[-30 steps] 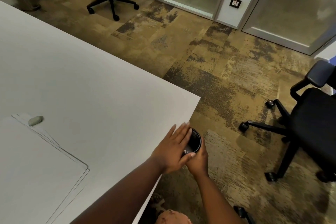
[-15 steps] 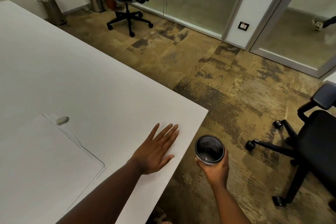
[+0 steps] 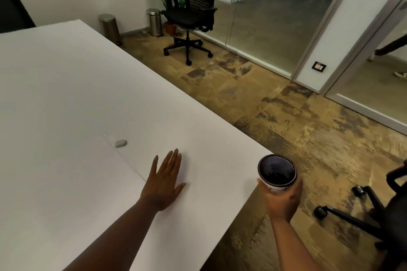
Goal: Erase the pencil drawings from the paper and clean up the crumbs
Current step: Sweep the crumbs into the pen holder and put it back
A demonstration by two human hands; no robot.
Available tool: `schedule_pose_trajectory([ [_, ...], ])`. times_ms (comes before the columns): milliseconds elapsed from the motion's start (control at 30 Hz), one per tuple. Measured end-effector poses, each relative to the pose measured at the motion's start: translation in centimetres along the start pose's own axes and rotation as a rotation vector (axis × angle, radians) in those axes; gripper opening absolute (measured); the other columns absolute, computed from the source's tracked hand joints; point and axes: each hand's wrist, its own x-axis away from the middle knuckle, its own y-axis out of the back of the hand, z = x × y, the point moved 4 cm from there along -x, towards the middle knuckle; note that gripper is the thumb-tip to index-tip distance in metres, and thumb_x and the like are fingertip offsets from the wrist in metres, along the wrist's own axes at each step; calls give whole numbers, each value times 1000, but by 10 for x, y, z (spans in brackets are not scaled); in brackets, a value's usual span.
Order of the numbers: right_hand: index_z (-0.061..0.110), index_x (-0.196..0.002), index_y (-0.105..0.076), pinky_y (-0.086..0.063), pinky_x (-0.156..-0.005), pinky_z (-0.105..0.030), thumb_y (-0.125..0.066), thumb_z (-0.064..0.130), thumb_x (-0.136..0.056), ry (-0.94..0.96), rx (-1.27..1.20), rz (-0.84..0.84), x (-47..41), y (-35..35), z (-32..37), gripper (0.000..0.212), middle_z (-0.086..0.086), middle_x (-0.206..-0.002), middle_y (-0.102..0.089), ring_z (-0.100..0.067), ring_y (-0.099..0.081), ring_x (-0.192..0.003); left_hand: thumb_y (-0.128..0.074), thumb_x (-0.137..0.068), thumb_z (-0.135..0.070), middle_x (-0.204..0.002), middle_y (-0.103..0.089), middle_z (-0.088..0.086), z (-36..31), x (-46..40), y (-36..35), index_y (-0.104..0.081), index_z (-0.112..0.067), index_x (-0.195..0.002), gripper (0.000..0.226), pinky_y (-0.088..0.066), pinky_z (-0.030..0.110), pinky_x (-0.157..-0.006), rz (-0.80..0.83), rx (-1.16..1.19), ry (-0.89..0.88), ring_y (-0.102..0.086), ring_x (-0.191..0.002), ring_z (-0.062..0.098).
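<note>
The left hand [image 3: 164, 185] lies flat on the white table [image 3: 66, 86], fingers straight and close together, holding nothing. Its wrist side sits just by the edge of the paper [image 3: 66, 193], and the small grey eraser [image 3: 121, 143] rests near the paper's far corner, a little way beyond the fingertips. The right hand [image 3: 282, 199] is wrapped round a dark round cup [image 3: 277, 171], held just past the table's corner, over the floor. I think the crumbs are meant to go into that cup, but I cannot see any crumbs on the table from here, and no pencil marks show on the paper either. What could go wrong: if the flat hand sweeps too fast, the tiny bits could fly past the cup and land on the patchy brown carpet [image 3: 286, 116], where they would be hard to find. If the cup tips, what is inside could spill out. The table looks smooth and hard, the paper thin and flat, the eraser soft and rounded like a pebble, and the cup has a shiny rim.
</note>
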Motion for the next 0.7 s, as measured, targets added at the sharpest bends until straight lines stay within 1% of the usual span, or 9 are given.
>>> schedule_pose_trajectory([
  [100, 0, -128, -38, -43, -92, -59, -89, 17, -52, -13, 49, -3, -4, -2, 5, 93, -28, -125, -49, -44, -47, -116, -4, -94, -55, -141, -46, 12, 28, 11, -4, -34, -3, -137, 74, -1, 40, -111, 28, 34, 88, -28, -133, 19],
  [200, -1, -129, -37, -44, -92, -56, -89, 20, -51, -5, 47, 8, -9, 0, 7, 96, -28, -126, -49, -45, -48, -116, -2, -92, -59, -140, -47, 14, 51, 20, -11, -40, 0, -135, 82, 1, 40, -111, 28, 32, 173, -28, -135, 23],
  [233, 0, -129, -37, -46, -91, -54, -90, 23, -50, -1, 38, 18, -12, 0, 10, 98, -28, -126, -49, -45, -49, -115, 5, -88, -64, -145, -39, 15, 57, 22, -11, -34, 0, -139, 91, 5, 39, -111, 15, 49, 197, -22, -140, 25],
  [300, 2, -129, -37, -47, -90, -53, -86, 33, -48, 20, 8, 35, -16, -3, 21, 99, -27, -126, -50, -43, -50, -114, 29, -64, -76, -154, 2, 7, 67, 23, -12, 0, -5, -144, 111, 14, 39, -112, -15, 69, 211, 6, -142, 20],
  [367, 2, -130, -37, -46, -91, -51, -80, 38, -47, 52, -28, 42, -19, -10, 36, 99, -26, -127, -50, -42, -50, -115, 35, -45, -79, -149, 26, 2, 72, 27, -12, 21, -9, -140, 118, 14, 44, -114, 67, 101, 274, 22, -139, 15],
  [433, 0, -131, -37, -45, -93, -51, -85, 34, -48, 78, -48, 63, -22, -20, 50, 102, -27, -128, -49, -42, -49, -116, 28, -47, -76, -152, 26, 3, 75, 28, -10, 21, -10, -143, 117, 10, 47, -115, 106, 101, 302, 19, -143, 17],
  [500, -1, -131, -35, -45, -94, -51, -90, 26, -48, 83, -68, 92, -21, -32, 61, 103, -28, -129, -47, -43, -48, -117, 36, -36, -81, -149, 29, 2, 77, 32, -11, 23, -10, -141, 128, 9, 48, -115, 129, 128, 319, 17, -144, 19],
  [633, -1, -130, -36, -44, -93, -46, -80, 50, -44, 119, -136, 161, -14, -59, 84, 109, -25, -128, -44, -40, -47, -117, 40, -20, -84, -148, 33, 5, 88, 41, -13, 27, -13, -139, 139, 3, 52, -115, 167, 171, 422, 19, -144, 24],
  [700, -2, -130, -35, -44, -96, -45, -89, 38, -45, 123, -169, 208, -14, -76, 94, 108, -24, -129, -45, -39, -47, -118, 36, -18, -87, -142, 39, 4, 94, 46, -11, 29, -17, -136, 138, -6, 57, -112, 179, 220, 484, 18, -144, 28],
])
